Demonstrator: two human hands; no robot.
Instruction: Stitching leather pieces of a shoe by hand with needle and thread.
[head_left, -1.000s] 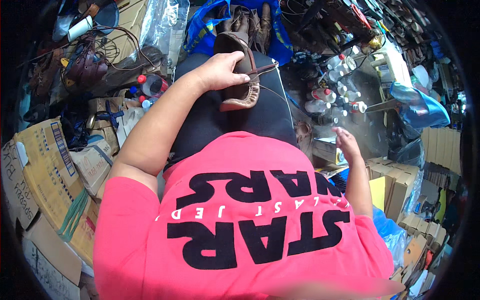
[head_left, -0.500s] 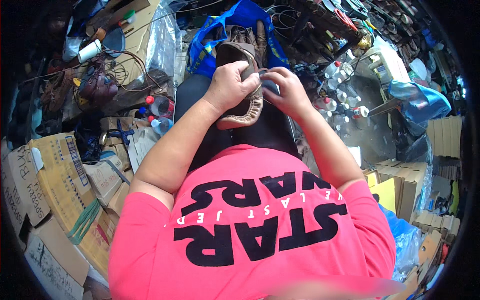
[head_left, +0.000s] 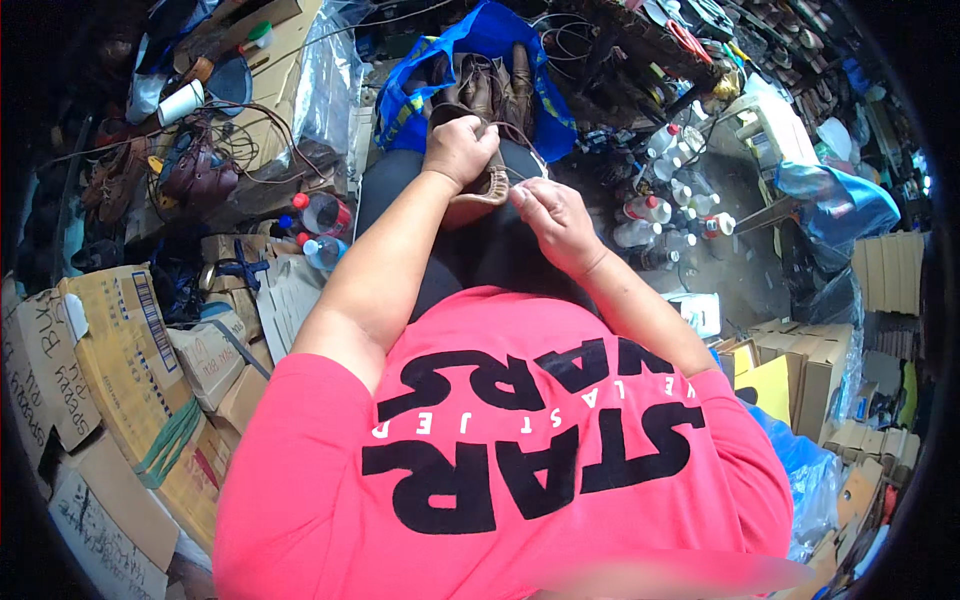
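In my left hand (head_left: 458, 152) is a brown leather shoe (head_left: 484, 200) with a gathered, stitched toe edge, held over my lap. My fingers wrap its upper part and hide much of it. Just to the right, my right hand (head_left: 558, 222) is closed in a pinch, apart from the toe. A thin brown lace (head_left: 518, 134) arcs from the shoe toward those fingers; the piece inside the pinch is too small to see clearly.
Beyond my knees stands a blue bag (head_left: 555, 122) holding several brown shoes. Plastic bottles (head_left: 640, 233) cluster on the right, with more bottles (head_left: 323, 252) on the left. Cardboard boxes (head_left: 125, 350) are stacked at near left. A dark red shoe (head_left: 200, 175) lies among cords.
My left hand has tipped the shoe so that less of it shows. My right hand has come away from its side, moving nearer to me with the fingers pinched.
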